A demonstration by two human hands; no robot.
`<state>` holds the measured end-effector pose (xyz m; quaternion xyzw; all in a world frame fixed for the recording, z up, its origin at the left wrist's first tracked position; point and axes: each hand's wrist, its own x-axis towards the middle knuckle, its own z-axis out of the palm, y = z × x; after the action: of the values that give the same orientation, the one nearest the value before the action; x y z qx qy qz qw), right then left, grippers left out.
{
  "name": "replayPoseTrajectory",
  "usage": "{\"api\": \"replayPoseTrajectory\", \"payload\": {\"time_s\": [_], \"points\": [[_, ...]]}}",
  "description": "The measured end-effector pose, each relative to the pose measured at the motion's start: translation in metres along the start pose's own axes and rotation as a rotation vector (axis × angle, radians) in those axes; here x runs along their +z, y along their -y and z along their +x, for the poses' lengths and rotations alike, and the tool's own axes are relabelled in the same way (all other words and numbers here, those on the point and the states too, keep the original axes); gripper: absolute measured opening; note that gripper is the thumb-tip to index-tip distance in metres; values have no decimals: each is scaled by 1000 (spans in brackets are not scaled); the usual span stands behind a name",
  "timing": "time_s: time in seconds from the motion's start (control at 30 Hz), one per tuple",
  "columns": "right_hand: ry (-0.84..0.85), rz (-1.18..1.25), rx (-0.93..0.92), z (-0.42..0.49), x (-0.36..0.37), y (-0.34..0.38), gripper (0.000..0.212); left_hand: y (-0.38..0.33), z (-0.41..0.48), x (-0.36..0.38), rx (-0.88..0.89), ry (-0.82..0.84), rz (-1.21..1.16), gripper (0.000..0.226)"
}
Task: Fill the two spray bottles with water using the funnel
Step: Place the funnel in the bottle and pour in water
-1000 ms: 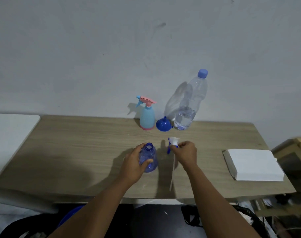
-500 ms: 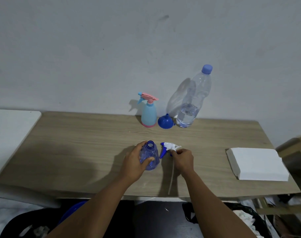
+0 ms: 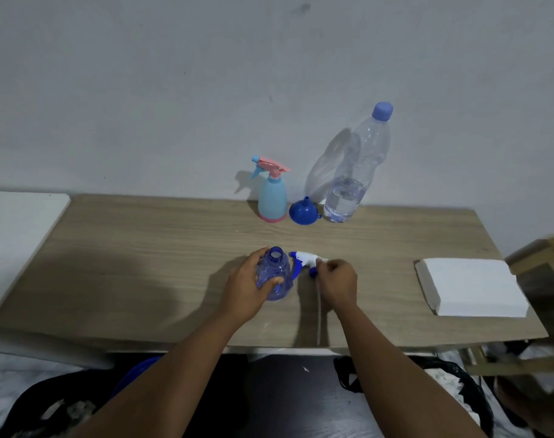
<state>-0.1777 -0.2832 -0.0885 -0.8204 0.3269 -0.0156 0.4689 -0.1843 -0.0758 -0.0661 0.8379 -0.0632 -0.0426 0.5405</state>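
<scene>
My left hand (image 3: 245, 287) grips a clear blue spray bottle (image 3: 277, 273) that stands upright with its neck uncapped, near the table's front middle. Just to its right lies its white and blue spray head (image 3: 304, 262) on the table, its thin tube trailing toward the front edge. My right hand (image 3: 339, 284) holds the spray head's back end with curled fingers. Against the wall stand a light blue spray bottle (image 3: 272, 197) with a pink trigger head, a blue funnel (image 3: 304, 211) lying mouth down, and a tall clear water bottle (image 3: 356, 172) with a blue cap, partly filled.
The wooden table (image 3: 143, 263) runs along a grey wall. A white stack of folded paper (image 3: 471, 286) lies at the right end. A white surface (image 3: 13, 222) adjoins on the left, a wooden frame (image 3: 541, 257) on the right. Dark bags lie under the front edge.
My right hand has lowered the removed spray head from upright beside the bottle to lying flat on the table. My left hand has stayed on the blue bottle.
</scene>
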Motion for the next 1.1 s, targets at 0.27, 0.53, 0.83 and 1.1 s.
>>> {"api": "replayPoseTrajectory", "payload": {"time_s": [0.27, 0.53, 0.83, 1.1], "points": [[32, -42, -269, 45, 12, 59, 32, 4, 0, 2, 15, -15, -14, 62], [71, -4, -299, 112, 61, 73, 52, 18, 2, 7, 42, -41, -67, 60], [62, -173, -376, 126, 74, 46, 63, 16, 0, 6, 38, -45, -61, 64], [166, -209, -424, 116, 58, 38, 73, 23, 1, 8, 11, -34, -79, 64]]}}
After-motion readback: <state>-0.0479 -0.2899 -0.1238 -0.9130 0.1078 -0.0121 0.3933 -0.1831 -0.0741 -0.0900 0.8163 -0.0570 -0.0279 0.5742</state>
